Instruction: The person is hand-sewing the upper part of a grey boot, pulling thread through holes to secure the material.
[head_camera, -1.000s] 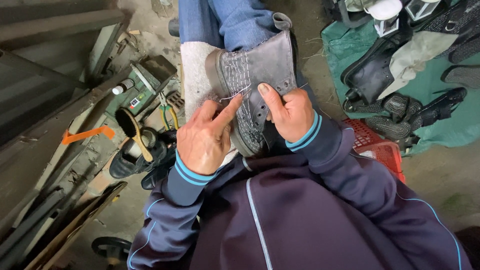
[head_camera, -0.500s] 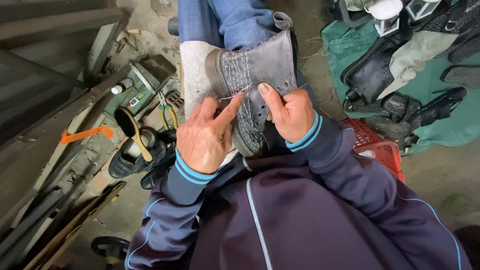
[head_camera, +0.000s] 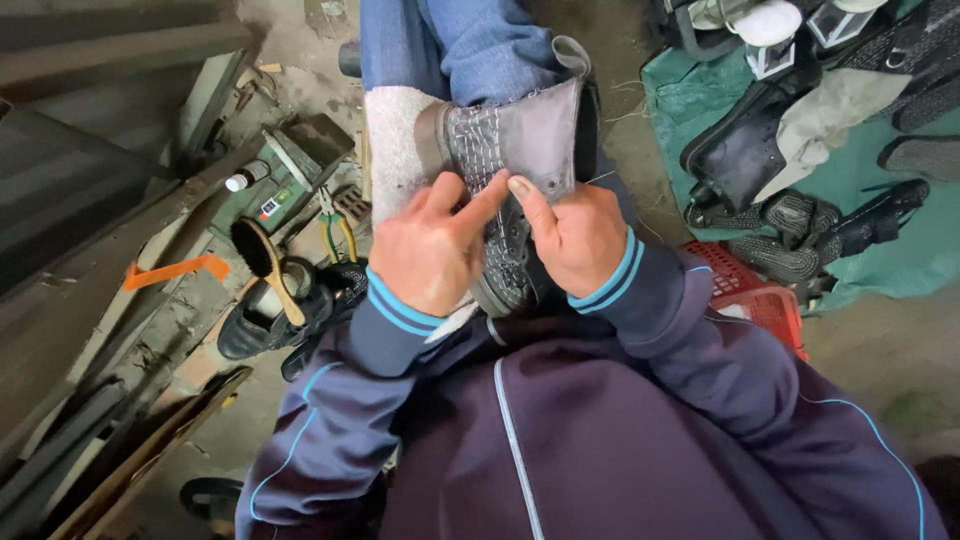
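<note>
Left hand: index finger now stretches flatter across the laced front of the grey boot, tip nearer the right hand's thumb than 1 second back. Right thumb sits slightly higher on the boot's side.

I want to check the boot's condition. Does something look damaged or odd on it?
Yes. The grey boot looks worn and scuffed, and its laces are loose. The left hand and right hand pinch them near the eyelets.
</note>
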